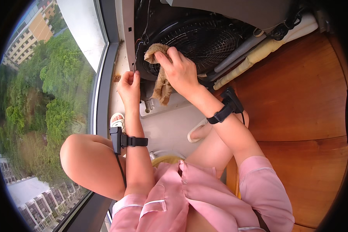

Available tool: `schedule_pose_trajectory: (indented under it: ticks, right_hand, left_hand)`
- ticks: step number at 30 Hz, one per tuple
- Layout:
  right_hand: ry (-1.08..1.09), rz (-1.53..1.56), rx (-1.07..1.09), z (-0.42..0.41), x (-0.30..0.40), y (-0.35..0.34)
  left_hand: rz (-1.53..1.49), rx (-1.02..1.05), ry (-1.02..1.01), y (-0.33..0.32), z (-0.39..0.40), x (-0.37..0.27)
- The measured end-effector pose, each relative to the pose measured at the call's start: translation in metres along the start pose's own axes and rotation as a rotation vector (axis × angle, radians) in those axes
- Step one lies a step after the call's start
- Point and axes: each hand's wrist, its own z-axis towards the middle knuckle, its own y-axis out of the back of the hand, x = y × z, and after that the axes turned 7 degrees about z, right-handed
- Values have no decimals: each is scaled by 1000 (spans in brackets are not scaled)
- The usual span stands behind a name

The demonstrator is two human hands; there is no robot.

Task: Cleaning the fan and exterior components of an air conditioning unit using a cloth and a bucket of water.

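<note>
A thin grey cable (135, 62) is pinched between the thumb and fingers of my left hand (129, 84), beside the metal edge of an open appliance housing. My right hand (181, 71) grips a tan cloth (163, 84), one end bunched at the fingertips and the rest hanging down. Behind the cloth, inside the housing, lies a large black fan with a round wire guard (206, 43). Dark wires run down the housing's inner left side near the cable.
A window (75, 87) with a dark frame stands along the left. Grey and cream wrapped pipes (249, 61) run beside the fan, with a coiled black cord (281, 30) at their upper end. A wooden surface (295, 95) fills the right. A yellow seat edge (168, 159) shows below me.
</note>
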Motion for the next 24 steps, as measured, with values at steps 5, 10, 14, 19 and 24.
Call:
schedule_pose_trajectory:
  ticks: [5,10,14,19,24]
  right_hand:
    - [-46,64,14,-3,-3,14]
    - [-309,513,221,-34,-7,36]
    - [-837,1004,79,-51,-24,57]
    - [-1129,1301,-255,-45,-11,73]
    - [-1176,1544,-363,-65,-28,76]
  left_hand:
    - [-120,13,-57,-7,-1,1]
    - [-52,44,34,-3,-3,3]
    - [-87,47,26,-8,-7,-4]
    - [-46,9,-32,-11,-14,-1]
    - [62,777,144,2,-10,-36]
